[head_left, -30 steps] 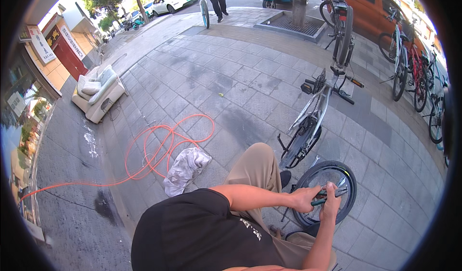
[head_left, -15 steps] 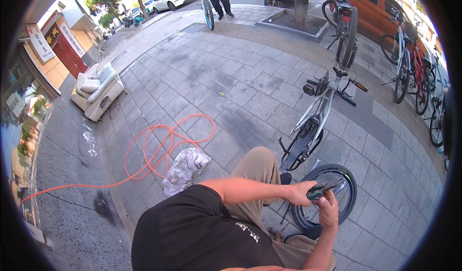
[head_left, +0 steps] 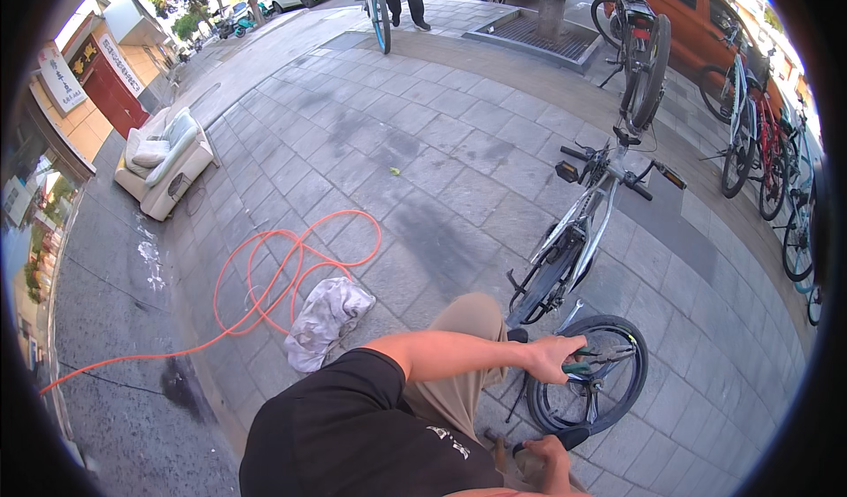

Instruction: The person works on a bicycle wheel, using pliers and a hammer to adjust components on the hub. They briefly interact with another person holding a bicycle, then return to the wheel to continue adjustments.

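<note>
My left hand [head_left: 551, 360] is closed on green-handled pliers [head_left: 600, 357], their metal head over the detached bicycle wheel [head_left: 633, 380] lying on the paving. My right hand [head_left: 547, 453] is low beside the wheel's bottom edge, fingers curled at some dark tools; what it grips is unclear. A metal wrench [head_left: 572, 312] lies at the wheel's top edge. Just beyond it a silver bicycle [head_left: 600, 215] lies on the paving, stretching away from me. My bent knee in tan trousers is left of the wheel.
An orange hose [head_left: 183, 352] loops at left beside a crumpled grey cloth [head_left: 328, 321]. A cream sofa [head_left: 163, 179] stands farther back. Parked bicycles [head_left: 741, 135] and an orange van [head_left: 697, 29] line the right. A person [head_left: 404, 3] stands ahead with a bicycle.
My right hand has left the pliers and moved down toward my body, while my left still holds them. The person ahead came slightly nearer earlier; the view has shifted a little.
</note>
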A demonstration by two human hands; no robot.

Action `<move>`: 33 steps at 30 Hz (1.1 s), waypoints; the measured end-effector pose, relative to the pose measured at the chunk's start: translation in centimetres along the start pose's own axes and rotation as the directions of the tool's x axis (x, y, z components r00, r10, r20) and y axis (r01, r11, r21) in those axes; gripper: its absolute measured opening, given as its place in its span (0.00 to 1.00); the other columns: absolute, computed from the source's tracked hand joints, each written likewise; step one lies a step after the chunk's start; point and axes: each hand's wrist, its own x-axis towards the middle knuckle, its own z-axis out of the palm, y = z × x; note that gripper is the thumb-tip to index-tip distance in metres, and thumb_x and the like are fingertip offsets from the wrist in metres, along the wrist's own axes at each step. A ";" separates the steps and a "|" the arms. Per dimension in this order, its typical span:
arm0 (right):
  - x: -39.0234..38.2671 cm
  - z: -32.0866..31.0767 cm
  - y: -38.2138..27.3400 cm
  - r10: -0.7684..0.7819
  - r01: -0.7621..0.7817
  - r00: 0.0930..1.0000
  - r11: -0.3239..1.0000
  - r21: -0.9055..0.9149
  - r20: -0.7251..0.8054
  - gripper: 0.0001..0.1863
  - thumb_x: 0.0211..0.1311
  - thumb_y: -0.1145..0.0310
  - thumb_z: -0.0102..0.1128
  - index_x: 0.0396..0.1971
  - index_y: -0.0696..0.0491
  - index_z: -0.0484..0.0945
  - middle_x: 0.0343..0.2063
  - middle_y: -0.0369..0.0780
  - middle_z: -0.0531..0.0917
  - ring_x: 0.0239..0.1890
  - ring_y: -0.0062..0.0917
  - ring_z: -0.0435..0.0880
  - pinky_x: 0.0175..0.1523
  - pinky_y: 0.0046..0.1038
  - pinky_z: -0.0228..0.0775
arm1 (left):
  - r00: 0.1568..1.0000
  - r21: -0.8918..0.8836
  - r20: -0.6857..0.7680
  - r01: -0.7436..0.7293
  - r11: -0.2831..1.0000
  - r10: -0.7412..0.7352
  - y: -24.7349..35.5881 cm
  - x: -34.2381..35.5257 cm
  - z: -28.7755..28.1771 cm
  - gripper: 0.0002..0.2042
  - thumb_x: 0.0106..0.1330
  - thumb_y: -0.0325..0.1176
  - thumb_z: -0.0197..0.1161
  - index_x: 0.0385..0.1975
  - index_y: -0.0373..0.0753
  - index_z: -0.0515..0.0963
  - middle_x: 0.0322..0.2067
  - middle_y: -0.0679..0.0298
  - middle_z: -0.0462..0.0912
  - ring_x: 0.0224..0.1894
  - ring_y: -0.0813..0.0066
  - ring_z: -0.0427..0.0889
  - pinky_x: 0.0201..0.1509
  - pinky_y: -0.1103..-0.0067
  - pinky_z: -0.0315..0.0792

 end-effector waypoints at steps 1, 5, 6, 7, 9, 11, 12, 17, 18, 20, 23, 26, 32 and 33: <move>-0.3 0.5 -0.8 0.019 -0.018 0.997 1.000 -0.019 0.070 0.38 0.57 0.42 0.76 0.53 0.62 0.88 0.48 0.50 0.91 0.47 0.38 0.93 0.47 0.40 0.84 | 1.000 0.003 0.003 0.010 1.000 -0.010 -0.1 0.0 0.0 0.26 0.53 0.27 0.69 0.52 0.33 0.68 0.39 0.51 0.82 0.43 0.51 0.85 0.48 0.63 0.77; -2.0 2.1 -2.7 0.115 -0.090 0.938 0.992 -0.091 0.326 0.41 0.57 0.37 0.75 0.56 0.60 0.87 0.47 0.49 0.92 0.46 0.38 0.93 0.47 0.39 0.84 | 0.999 -0.002 -0.018 0.027 1.000 -0.028 -0.5 -0.4 0.2 0.26 0.53 0.27 0.69 0.53 0.35 0.67 0.40 0.51 0.83 0.44 0.45 0.85 0.47 0.59 0.76; -1.2 3.0 -2.6 0.141 -0.114 0.918 0.989 -0.093 0.370 0.41 0.57 0.37 0.75 0.57 0.59 0.86 0.47 0.49 0.92 0.46 0.38 0.93 0.48 0.39 0.83 | 0.999 0.000 -0.020 0.031 1.000 -0.031 -0.6 -0.3 0.3 0.27 0.53 0.28 0.69 0.54 0.36 0.67 0.40 0.51 0.84 0.44 0.45 0.85 0.47 0.59 0.76; -0.3 3.8 -2.7 0.166 -0.138 0.897 0.986 -0.097 0.410 0.42 0.57 0.36 0.74 0.58 0.59 0.86 0.47 0.49 0.91 0.45 0.38 0.93 0.48 0.38 0.83 | 0.999 0.004 -0.023 0.033 0.999 -0.033 -0.6 -0.2 0.3 0.27 0.53 0.28 0.69 0.54 0.36 0.67 0.40 0.51 0.84 0.44 0.45 0.85 0.47 0.59 0.76; 1.0 5.1 -2.7 0.213 -0.184 0.846 0.977 -0.108 0.488 0.43 0.57 0.35 0.73 0.59 0.58 0.85 0.47 0.49 0.91 0.45 0.37 0.92 0.49 0.38 0.83 | 0.999 0.012 -0.028 0.037 0.999 -0.037 -0.6 -0.1 0.2 0.27 0.53 0.28 0.69 0.54 0.37 0.67 0.39 0.52 0.84 0.44 0.46 0.86 0.47 0.59 0.76; 1.8 5.9 -2.1 0.202 -0.183 0.825 0.979 -0.089 0.528 0.43 0.58 0.35 0.73 0.61 0.58 0.85 0.47 0.48 0.91 0.44 0.36 0.92 0.49 0.37 0.83 | 0.998 0.027 -0.029 0.056 0.998 -0.055 -0.7 -0.1 0.1 0.27 0.53 0.29 0.69 0.55 0.37 0.67 0.39 0.52 0.84 0.45 0.46 0.86 0.47 0.59 0.76; 1.2 5.7 -2.8 0.168 -0.157 0.830 0.985 -0.066 0.532 0.43 0.58 0.35 0.73 0.61 0.57 0.84 0.47 0.48 0.91 0.43 0.35 0.92 0.49 0.37 0.82 | 0.997 0.036 -0.029 0.076 0.996 -0.075 -0.8 -0.1 0.0 0.27 0.53 0.29 0.69 0.55 0.37 0.67 0.39 0.52 0.84 0.44 0.46 0.86 0.47 0.59 0.77; -0.8 6.3 -6.7 0.043 -0.014 0.883 0.998 -0.065 0.468 0.36 0.61 0.40 0.70 0.57 0.57 0.84 0.44 0.46 0.90 0.39 0.32 0.90 0.46 0.36 0.82 | 0.994 0.049 -0.056 0.102 0.994 -0.099 -1.1 0.0 0.4 0.27 0.53 0.29 0.70 0.54 0.37 0.68 0.37 0.53 0.84 0.44 0.46 0.86 0.47 0.59 0.77; -0.3 6.6 -6.9 0.029 -0.008 0.881 0.999 -0.046 0.473 0.34 0.62 0.41 0.69 0.55 0.57 0.84 0.42 0.45 0.90 0.38 0.32 0.90 0.45 0.36 0.82 | 0.993 0.057 -0.046 0.110 0.992 -0.107 -0.8 0.1 0.3 0.27 0.53 0.29 0.70 0.53 0.37 0.68 0.38 0.52 0.84 0.44 0.46 0.86 0.47 0.58 0.77; 0.7 7.3 -6.9 0.022 -0.022 0.873 1.000 -0.006 0.488 0.31 0.64 0.44 0.68 0.53 0.57 0.83 0.40 0.45 0.89 0.36 0.31 0.89 0.43 0.35 0.81 | 0.992 0.075 -0.024 0.125 0.989 -0.124 -0.3 0.3 0.2 0.26 0.53 0.29 0.69 0.53 0.37 0.68 0.38 0.52 0.84 0.44 0.44 0.86 0.47 0.57 0.77; 2.5 8.4 -6.4 0.025 -0.068 0.850 0.996 0.063 0.527 0.26 0.66 0.48 0.66 0.49 0.57 0.83 0.37 0.43 0.88 0.33 0.30 0.88 0.41 0.34 0.81 | 0.993 0.082 -0.052 0.106 0.991 -0.101 -1.3 0.3 1.1 0.25 0.53 0.29 0.69 0.52 0.37 0.68 0.39 0.50 0.84 0.45 0.42 0.86 0.47 0.56 0.76; 5.3 9.6 -4.9 0.043 -0.190 0.805 0.964 0.188 0.592 0.21 0.69 0.52 0.64 0.45 0.56 0.82 0.34 0.42 0.88 0.31 0.29 0.86 0.38 0.34 0.80 | 0.981 0.088 0.021 0.191 0.978 -0.194 -0.3 0.8 0.7 0.27 0.53 0.31 0.71 0.52 0.37 0.69 0.46 0.48 0.87 0.52 0.42 0.86 0.54 0.57 0.78; 11.0 13.1 -0.1 -0.022 -0.478 0.676 0.748 0.461 0.737 0.12 0.74 0.61 0.58 0.35 0.56 0.80 0.27 0.39 0.84 0.24 0.27 0.82 0.32 0.32 0.79 | 0.994 0.116 -0.045 0.106 0.988 -0.101 -1.0 1.2 1.6 0.25 0.54 0.31 0.70 0.52 0.37 0.69 0.39 0.51 0.85 0.46 0.43 0.86 0.48 0.57 0.77; 10.7 12.9 0.0 -0.050 -0.515 0.657 0.699 0.496 0.752 0.11 0.75 0.64 0.56 0.33 0.55 0.78 0.24 0.38 0.83 0.22 0.26 0.80 0.31 0.31 0.78 | 0.991 0.114 -0.048 0.128 0.985 -0.123 -1.2 1.1 1.6 0.26 0.54 0.31 0.70 0.52 0.37 0.69 0.39 0.51 0.85 0.46 0.43 0.86 0.48 0.57 0.77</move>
